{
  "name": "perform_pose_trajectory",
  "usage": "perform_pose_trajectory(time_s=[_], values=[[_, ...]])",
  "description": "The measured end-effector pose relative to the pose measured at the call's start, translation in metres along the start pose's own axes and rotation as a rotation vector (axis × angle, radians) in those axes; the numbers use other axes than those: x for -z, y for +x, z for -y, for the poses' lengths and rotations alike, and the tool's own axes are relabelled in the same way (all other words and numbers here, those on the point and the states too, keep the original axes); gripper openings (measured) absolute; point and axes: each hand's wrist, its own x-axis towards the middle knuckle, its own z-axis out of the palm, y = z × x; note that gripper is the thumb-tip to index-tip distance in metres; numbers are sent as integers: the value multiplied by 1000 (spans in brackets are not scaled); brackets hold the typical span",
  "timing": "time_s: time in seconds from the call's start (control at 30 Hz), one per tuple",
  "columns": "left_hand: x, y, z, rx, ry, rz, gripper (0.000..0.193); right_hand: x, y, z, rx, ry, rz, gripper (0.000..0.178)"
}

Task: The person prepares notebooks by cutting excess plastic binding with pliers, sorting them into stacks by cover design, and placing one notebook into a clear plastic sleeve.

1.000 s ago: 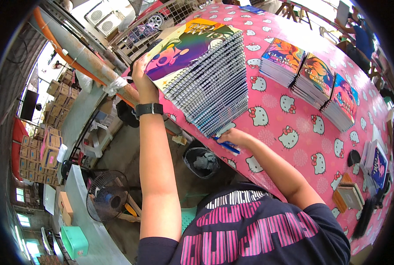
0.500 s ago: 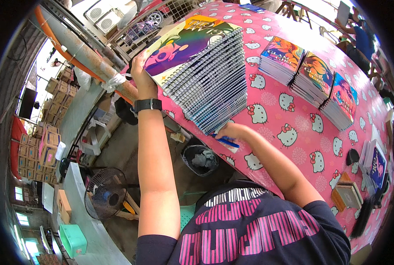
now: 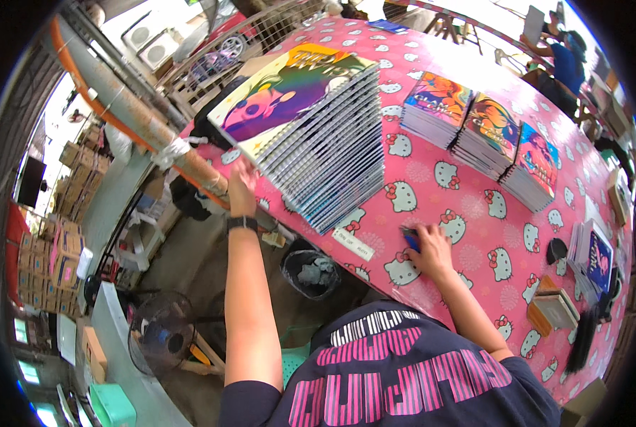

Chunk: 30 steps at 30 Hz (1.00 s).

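A tall stack of spiral-bound notebooks (image 3: pixel 332 139) with a colourful cartoon cover stands near the table's edge, its bound sides facing me. My left hand (image 3: pixel 241 183) is low beside the stack's left side, fingers stretched out and apart, holding nothing. On the tablecloth to the right of the stack, my right hand (image 3: pixel 433 250) is closed on a small blue tool (image 3: pixel 412 240), mostly covered by the fingers; its kind cannot be made out. Between that hand and the stack lies a pale paper strip (image 3: pixel 353 244).
Three smaller notebook piles (image 3: pixel 485 135) stand on the pink patterned tablecloth (image 3: pixel 446 174). Farther right are more notebooks (image 3: pixel 594 260), wooden blocks (image 3: pixel 553 306) and a black brush (image 3: pixel 583 341). Below the left edge are a bin (image 3: pixel 311 274) and a fan (image 3: pixel 163 333). A pipe (image 3: pixel 140 121) slants at left.
My left hand has come down from the stack's top cover to its lower left side. My right hand has moved right with the blue tool, away from the stack's base, uncovering the paper strip.
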Motion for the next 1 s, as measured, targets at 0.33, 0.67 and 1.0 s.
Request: perform_pose_trajectory(time_s=[0.33,0.67,1.0], values=[[74,1,174,-251,1251,609,39,-21,46,33,-72,1066,101,60],[108,-15,213,-378,1276,547,42,-56,96,98,-125,1601,57,76],[28,-124,130,163,695,11,16,-74,214,73,15,1532,323,69]])
